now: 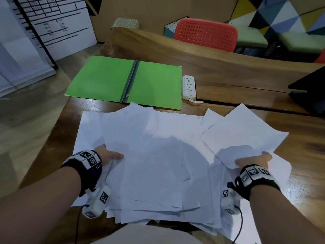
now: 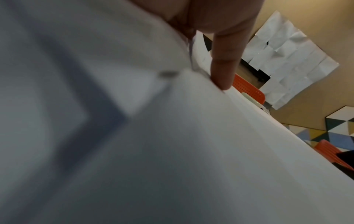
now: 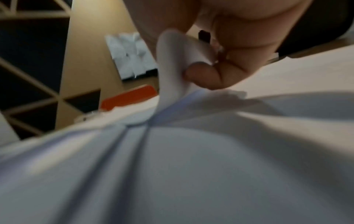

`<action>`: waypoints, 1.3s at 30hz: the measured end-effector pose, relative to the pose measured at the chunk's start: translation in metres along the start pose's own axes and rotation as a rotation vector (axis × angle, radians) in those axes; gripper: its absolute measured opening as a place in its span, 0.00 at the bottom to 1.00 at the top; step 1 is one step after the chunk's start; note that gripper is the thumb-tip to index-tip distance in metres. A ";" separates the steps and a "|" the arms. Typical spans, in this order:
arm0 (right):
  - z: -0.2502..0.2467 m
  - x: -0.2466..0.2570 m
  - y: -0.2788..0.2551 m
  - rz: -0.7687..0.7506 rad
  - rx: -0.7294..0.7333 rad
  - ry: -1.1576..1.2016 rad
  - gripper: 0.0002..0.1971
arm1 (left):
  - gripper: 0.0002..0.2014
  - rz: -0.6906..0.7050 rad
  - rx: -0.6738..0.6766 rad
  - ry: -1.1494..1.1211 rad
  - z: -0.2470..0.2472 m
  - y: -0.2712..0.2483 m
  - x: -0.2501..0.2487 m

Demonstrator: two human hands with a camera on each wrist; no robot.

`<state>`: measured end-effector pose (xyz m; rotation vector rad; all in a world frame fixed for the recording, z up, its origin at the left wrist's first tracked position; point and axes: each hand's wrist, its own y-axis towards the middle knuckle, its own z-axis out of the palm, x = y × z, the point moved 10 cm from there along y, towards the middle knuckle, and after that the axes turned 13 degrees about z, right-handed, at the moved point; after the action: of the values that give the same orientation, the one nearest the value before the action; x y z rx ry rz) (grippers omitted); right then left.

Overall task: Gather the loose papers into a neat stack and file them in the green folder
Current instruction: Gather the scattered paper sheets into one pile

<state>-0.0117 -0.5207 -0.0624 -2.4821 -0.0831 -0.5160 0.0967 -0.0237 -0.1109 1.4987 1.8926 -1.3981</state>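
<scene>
Loose white papers [image 1: 154, 155] lie spread in an untidy overlapping heap across the near part of the wooden table. The green folder [image 1: 126, 81] lies open flat just beyond them. My left hand [image 1: 109, 155] grips the left edge of the middle sheets, thumb on top; the left wrist view shows a finger [image 2: 224, 60] against the paper edge [image 2: 172, 136]. My right hand [image 1: 253, 160] pinches the near corner of a raised sheet [image 1: 246, 131] on the right. In the right wrist view the paper [image 3: 170, 63] curls between my fingers [image 3: 206, 77].
A white power strip [image 1: 189, 87] lies right of the folder. A raised wooden divider [image 1: 211, 57] runs behind it, with a red chair [image 1: 205, 33] beyond. A dark laptop [image 1: 309, 90] sits at the far right. The table's left edge [image 1: 52, 134] drops to the floor.
</scene>
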 end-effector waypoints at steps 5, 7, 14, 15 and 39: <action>-0.007 0.011 -0.006 -0.113 0.049 0.347 0.36 | 0.26 -0.030 -0.003 0.026 0.000 0.001 0.002; 0.009 0.015 -0.016 -0.185 0.145 0.123 0.28 | 0.27 -0.033 0.002 0.019 0.000 0.000 0.003; 0.051 0.007 -0.062 -0.287 0.185 -0.323 0.23 | 0.27 -0.050 -0.003 -0.004 -0.001 0.001 0.009; 0.058 0.007 -0.066 -0.295 0.216 -0.306 0.21 | 0.27 -0.054 -0.003 -0.008 -0.001 0.001 0.010; -0.098 0.112 -0.129 -0.511 -0.103 0.698 0.20 | 0.26 -0.083 -0.021 0.058 -0.002 -0.006 0.005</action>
<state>0.0351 -0.4774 0.1235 -2.2207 -0.4192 -1.5978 0.0899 -0.0189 -0.1106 1.4816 2.0195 -1.3795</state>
